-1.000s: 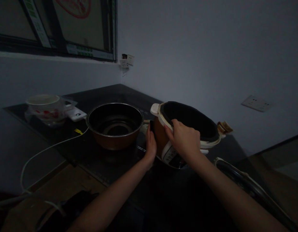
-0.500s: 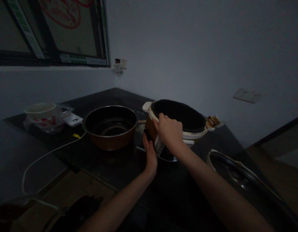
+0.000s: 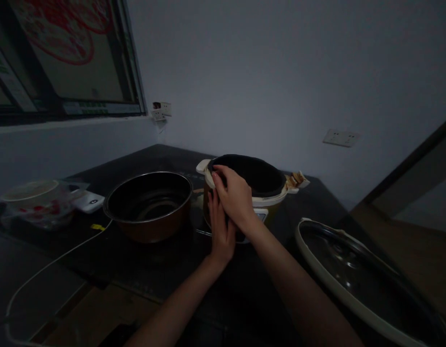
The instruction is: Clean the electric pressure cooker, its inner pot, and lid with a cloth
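Note:
An electric cooker (image 3: 280,196) with a dark inside, a pale rim and a brownish side stands on the dark table, its control panel partly hidden by my arms. My right hand (image 3: 234,193) is at the cooker's near left rim, fingers curled over the edge and thumb on the outer side. Below it, my left hand (image 3: 221,236) lies with fingers stretched out flat against the cooker's front side, the fingertips pointing up. Left of the cooker stands a round pot (image 3: 150,226), dark inside and brown outside, with a shiny rim.
A glass lid (image 3: 356,270) with a pale rim rests at the right. On the left are a plastic-wrapped tub (image 3: 38,202), a white device (image 3: 88,201) and a white cord (image 3: 56,255) with a yellow tag (image 3: 98,227). Wall sockets (image 3: 341,138) are behind the table.
My right hand has shifted along the rim toward the left, its fingers now nearer the left handle. My left hand stays against the cooker's side. The view has turned slightly right.

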`<state>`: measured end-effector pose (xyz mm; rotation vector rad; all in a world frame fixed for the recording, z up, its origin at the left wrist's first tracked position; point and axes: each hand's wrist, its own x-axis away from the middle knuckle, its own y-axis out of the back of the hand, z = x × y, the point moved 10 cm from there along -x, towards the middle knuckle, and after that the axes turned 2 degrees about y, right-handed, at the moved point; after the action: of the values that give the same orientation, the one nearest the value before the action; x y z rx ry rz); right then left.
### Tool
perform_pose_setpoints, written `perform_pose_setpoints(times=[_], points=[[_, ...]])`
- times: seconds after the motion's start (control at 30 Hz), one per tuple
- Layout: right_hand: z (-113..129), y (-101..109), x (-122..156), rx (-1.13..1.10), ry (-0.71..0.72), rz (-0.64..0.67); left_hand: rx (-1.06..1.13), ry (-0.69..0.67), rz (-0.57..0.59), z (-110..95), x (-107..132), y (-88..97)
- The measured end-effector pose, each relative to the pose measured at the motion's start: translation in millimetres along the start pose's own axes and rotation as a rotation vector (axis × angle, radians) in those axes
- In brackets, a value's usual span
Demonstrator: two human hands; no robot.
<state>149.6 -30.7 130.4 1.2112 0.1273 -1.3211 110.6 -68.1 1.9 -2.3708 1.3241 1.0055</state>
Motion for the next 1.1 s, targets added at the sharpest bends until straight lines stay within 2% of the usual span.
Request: perform_pose_setpoints(times=[0.1,0.23,0.33,0.43,0.53,0.7,0.77,0.87,1.0,1.1], points=[[7,33,24,-0.293,0.115,-0.169,-0.14,-0.166,0.033,-10,-2,-1.8],[-3,63,86,-0.336,0.064,-0.289,-0.244,-0.278,0.054,-12,-1,-1.7],[-23,66,134,-0.322,-0.057,-0.334,-0.296,-0.347,0.079,-17,-3,-0.9],[-43,59,164,-0.298,-0.166,-0.341,-0.371,-0.47,0.139,-30,-4,-3.8],[-51,54,174,-0.313,-0.208,-0.344,-0.457,-0.581,0.221,-46,-3,-10.8],[-62,55,183,-0.353,-0.174,-0.407,-0.541,-0.714,0.357,-75,4,-31.4],[-73,51,189,-0.421,-0.162,-0.422,-0.56,-0.72,0.387,-84,6,-40.6],[-99,40,199,-0.68,-0.208,-0.485,-0.523,-0.673,0.451,-93,9,-55.2],[-128,25,204,-0.985,-0.438,-0.617,-0.358,-0.5,0.551,-99,10,-69.9],[-129,19,198,-1.015,-0.584,-0.671,-0.212,-0.343,0.642,-101,14,-77.2]])
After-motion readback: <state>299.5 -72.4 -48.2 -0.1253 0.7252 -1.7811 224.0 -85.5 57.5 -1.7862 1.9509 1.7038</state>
